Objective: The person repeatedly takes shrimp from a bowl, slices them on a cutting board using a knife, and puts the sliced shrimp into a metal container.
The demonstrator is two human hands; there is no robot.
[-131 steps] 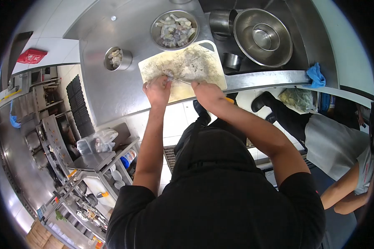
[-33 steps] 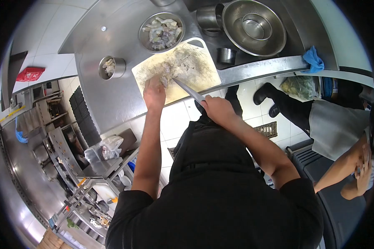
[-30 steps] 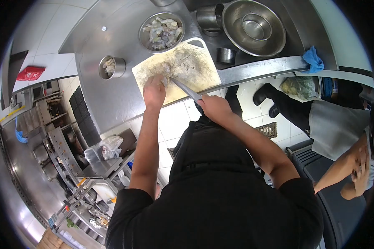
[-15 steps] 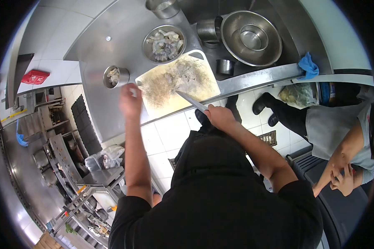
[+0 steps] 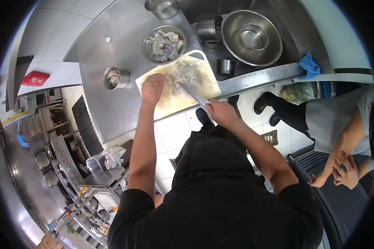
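My right hand [image 5: 222,113] grips the handle of a kitchen knife [image 5: 192,93], its blade pointing up and left across the cutting board [image 5: 164,108]. Over the board's left part is my left hand [image 5: 153,88], fingers curled together; whatever they may hold is hidden. Pale, wet chopped bits [image 5: 188,74] are spread on the board beside the knife tip. Behind the board, a steel bowl [image 5: 145,53] contains greyish-white raw pieces [image 5: 165,45] that look like seafood. To the left stands a small steel pot [image 5: 122,78] with a few pale pieces [image 5: 113,77] inside.
A large steel basin [image 5: 274,50] with a smaller bowl [image 5: 253,37] inside sits at the back right, near a steel cup [image 5: 225,67]. A blue cloth [image 5: 308,66] hangs on the counter edge. Another person [image 5: 334,124] stands at the right, hands together.
My left hand has moved right, from beside the small pot onto the board. The knife has shifted only slightly in my right hand. The other person's hands have moved a little.
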